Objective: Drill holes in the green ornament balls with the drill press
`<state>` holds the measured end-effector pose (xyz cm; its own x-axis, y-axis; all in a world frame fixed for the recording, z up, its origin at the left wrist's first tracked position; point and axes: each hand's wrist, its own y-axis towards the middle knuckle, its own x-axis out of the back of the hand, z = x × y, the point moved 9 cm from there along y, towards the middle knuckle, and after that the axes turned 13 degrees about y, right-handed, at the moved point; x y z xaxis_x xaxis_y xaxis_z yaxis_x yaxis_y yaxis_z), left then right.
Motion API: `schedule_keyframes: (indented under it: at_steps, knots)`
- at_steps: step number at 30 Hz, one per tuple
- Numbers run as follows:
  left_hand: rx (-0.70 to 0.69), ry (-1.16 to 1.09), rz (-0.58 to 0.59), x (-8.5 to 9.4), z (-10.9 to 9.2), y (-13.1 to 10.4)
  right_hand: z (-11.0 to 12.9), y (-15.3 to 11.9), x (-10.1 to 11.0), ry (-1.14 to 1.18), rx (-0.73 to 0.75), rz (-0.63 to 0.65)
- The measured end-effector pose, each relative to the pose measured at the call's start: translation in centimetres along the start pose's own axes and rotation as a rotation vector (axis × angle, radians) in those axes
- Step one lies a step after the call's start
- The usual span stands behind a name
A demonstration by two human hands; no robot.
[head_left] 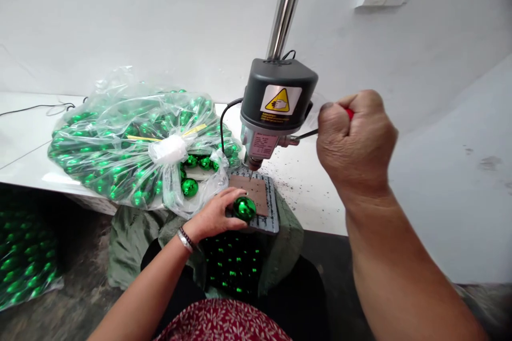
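The left hand [214, 216] closes its fingers around a shiny green ball [244, 208], holding it on the drill's base plate [256, 200], at the 6 o'clock edge of a brown pad [256, 192] that lies under the drill bit. The right hand [356, 141] is clenched in a fist around a red-tipped lever [350, 113] that sticks out at 3 o'clock from the grey drill head [278, 101]. A steel column [286, 8] rises from the head. At 9 o'clock from the drill, a clear bag of green balls [128, 141] rests on the white worktop [316, 192], its mouth open toward the plate. Dark specks dot the worktop at 3 o'clock from the plate.
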<state>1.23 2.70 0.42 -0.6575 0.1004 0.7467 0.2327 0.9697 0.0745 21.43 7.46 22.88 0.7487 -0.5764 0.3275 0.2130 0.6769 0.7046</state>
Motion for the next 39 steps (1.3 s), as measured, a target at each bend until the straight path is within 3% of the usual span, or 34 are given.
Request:
schedule_keyframes:
  at_steps: [2, 4, 7, 10, 12, 14, 17, 20, 22, 27, 30, 32, 34, 39]
  knots:
    - [0.017, 0.045, 0.012, 1.4, 0.4, -1.1, 0.2, -0.1, 0.1, 0.006, 0.002, -0.011]
    - [0.104, 0.159, -0.112, 4.2, 1.7, -1.6, 0.1, -0.1, 0.1, 0.012, -0.035, -0.013]
    - [0.308, 0.511, -0.304, 8.5, 4.2, -2.2, 0.0, 0.0, 0.0, 0.017, -0.086, -0.003]
    - [0.452, 0.853, -0.143, 8.7, 6.6, -2.0, 0.0, 0.1, 0.0, 0.031, -0.060, -0.003]
    - [0.461, 0.953, -0.038, 7.9, 7.6, -1.8, -0.1, 0.1, 0.0, 0.041, -0.033, -0.010]
    - [0.457, 0.968, -0.023, 7.4, 7.8, -1.6, -0.3, 0.1, 0.0, 0.033, -0.018, -0.012]
    - [0.493, 0.802, -0.140, 8.2, 7.4, -1.8, -0.5, 0.1, -0.1, 0.021, 0.014, 0.004]
    - [0.460, 0.320, -0.361, 9.5, 5.9, -2.7, -0.3, 0.0, 0.0, 0.050, 0.081, -0.004]
    - [0.390, -0.058, -0.417, 9.1, 4.8, -3.2, -0.3, -0.1, 0.1, 0.060, 0.111, -0.017]
    - [0.275, -0.875, -0.209, 3.3, 2.1, -2.8, -0.2, -0.2, 0.0, 0.051, 0.107, -0.016]
    - [0.315, -1.167, -0.119, 0.0, 1.7, -2.1, 0.0, -0.2, 0.0, 0.053, 0.068, 0.001]
    - [0.348, -1.207, -0.093, -1.2, 1.7, -1.6, -0.1, -0.2, 0.0, 0.055, 0.026, 0.010]
    - [0.365, -1.136, -0.107, -1.3, 1.7, -1.2, -0.1, -0.3, 0.0, 0.066, 0.005, 0.010]
    - [0.381, -0.622, -0.183, 1.5, 1.3, -0.3, -0.2, -0.4, -0.1, 0.081, 0.002, 0.025]
